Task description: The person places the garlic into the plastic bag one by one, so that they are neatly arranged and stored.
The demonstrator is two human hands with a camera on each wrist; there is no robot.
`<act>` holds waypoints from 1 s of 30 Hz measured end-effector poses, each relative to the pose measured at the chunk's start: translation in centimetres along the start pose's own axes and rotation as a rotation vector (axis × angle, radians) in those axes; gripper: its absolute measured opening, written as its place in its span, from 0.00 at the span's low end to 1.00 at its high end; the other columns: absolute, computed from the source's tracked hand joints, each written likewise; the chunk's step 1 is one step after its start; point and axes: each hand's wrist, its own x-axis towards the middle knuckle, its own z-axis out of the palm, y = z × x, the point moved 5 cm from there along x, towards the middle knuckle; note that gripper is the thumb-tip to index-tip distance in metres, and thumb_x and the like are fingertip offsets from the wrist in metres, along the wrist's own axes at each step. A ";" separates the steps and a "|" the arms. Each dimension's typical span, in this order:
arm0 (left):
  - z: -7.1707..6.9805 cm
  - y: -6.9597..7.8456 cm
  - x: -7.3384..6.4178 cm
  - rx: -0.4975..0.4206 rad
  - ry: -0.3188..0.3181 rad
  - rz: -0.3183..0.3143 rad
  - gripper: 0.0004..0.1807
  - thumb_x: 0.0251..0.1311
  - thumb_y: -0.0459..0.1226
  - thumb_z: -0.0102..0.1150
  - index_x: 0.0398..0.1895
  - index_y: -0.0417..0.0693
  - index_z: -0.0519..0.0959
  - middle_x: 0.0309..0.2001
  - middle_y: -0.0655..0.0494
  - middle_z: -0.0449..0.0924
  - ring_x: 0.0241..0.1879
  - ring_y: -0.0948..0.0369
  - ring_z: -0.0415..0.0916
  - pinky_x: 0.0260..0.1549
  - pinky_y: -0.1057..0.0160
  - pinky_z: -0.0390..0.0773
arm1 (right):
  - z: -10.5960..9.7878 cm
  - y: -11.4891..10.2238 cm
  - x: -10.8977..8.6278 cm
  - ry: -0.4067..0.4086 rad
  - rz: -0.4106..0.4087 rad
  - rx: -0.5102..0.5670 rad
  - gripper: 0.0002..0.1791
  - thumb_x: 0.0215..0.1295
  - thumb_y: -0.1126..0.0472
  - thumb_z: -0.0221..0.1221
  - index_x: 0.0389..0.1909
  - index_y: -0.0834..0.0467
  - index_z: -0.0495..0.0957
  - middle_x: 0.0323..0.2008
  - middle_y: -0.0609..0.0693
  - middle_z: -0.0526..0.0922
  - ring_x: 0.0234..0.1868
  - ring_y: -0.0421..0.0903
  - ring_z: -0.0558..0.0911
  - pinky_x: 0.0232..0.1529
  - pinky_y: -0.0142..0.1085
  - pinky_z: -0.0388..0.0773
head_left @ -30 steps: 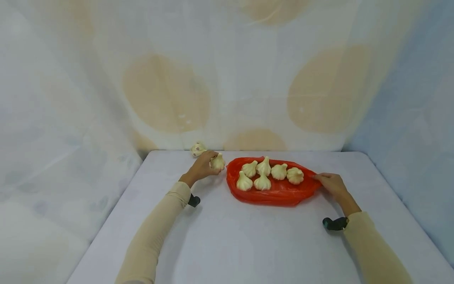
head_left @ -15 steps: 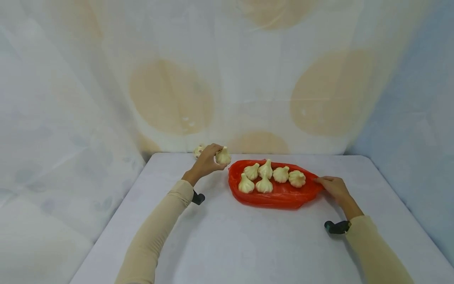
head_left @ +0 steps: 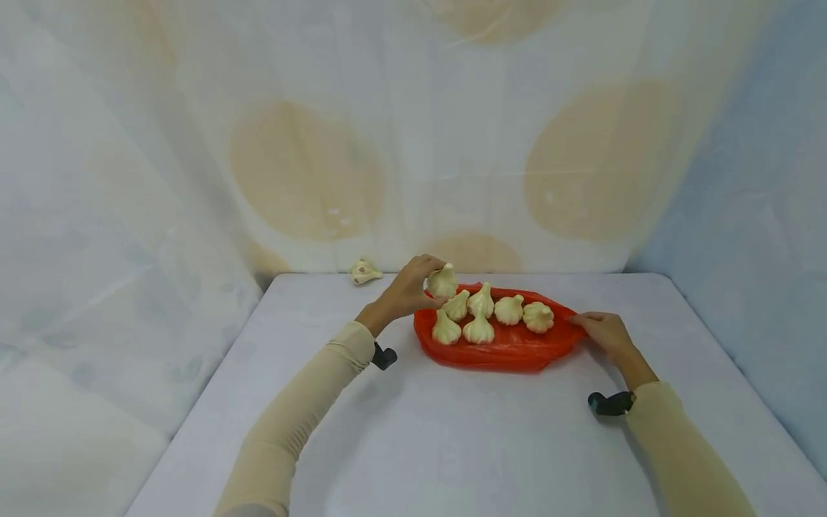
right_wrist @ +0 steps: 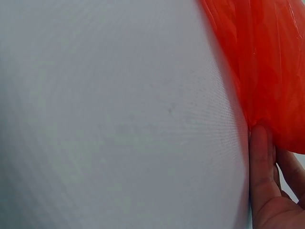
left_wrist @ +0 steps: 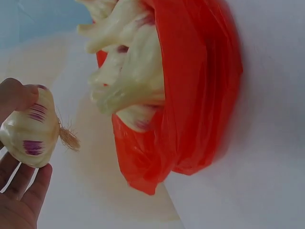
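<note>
My left hand (head_left: 410,287) pinches a garlic bulb (head_left: 442,282) between thumb and fingers, raised over the left end of a red plastic bag (head_left: 510,357). Purple streaks and a tuft of dry roots show on this garlic bulb (left_wrist: 32,131) in the left wrist view. Several pale garlic bulbs (head_left: 509,309) lie in the spread bag, some with their necks pointing up. At the bag's right end, my right hand (head_left: 606,334) pinches its edge. The right wrist view has the thumb (right_wrist: 261,157) against the red plastic (right_wrist: 276,71).
One more garlic bulb (head_left: 365,271) lies at the table's back edge, left of the bag. The white table (head_left: 452,445) is bordered by hanging patterned cloth (head_left: 452,143) at the back and sides. Dark wrist cameras (head_left: 610,404) stick out from both wrists.
My left hand has carried the garlic bulb rightward and slightly up, from beside the bag to over its left end. The right hand keeps its hold on the bag's edge.
</note>
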 end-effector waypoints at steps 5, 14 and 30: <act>2.0 1.9 0.8 0.022 -0.017 0.065 0.31 0.36 0.44 0.68 0.49 0.48 0.70 0.44 0.61 0.68 0.46 0.65 0.61 0.44 0.71 0.65 | 0.0 0.1 -0.3 0.000 0.016 0.007 0.37 0.56 0.41 0.51 0.56 0.67 0.64 0.56 0.64 0.64 0.54 0.57 0.62 0.53 0.49 0.62; 6.0 4.0 1.9 -0.051 -0.098 0.013 0.31 0.38 0.46 0.66 0.50 0.50 0.69 0.45 0.63 0.66 0.46 0.67 0.60 0.43 0.73 0.65 | 0.1 0.3 -0.6 -0.003 0.020 0.012 0.37 0.56 0.41 0.51 0.57 0.66 0.63 0.56 0.64 0.64 0.53 0.57 0.64 0.51 0.46 0.66; 10.3 7.0 2.8 -0.055 -0.223 -0.001 0.33 0.41 0.51 0.64 0.53 0.53 0.67 0.50 0.64 0.64 0.50 0.68 0.59 0.47 0.73 0.63 | 0.2 0.1 -1.2 0.011 0.010 0.009 0.34 0.56 0.41 0.51 0.52 0.65 0.69 0.54 0.62 0.66 0.52 0.55 0.64 0.50 0.44 0.67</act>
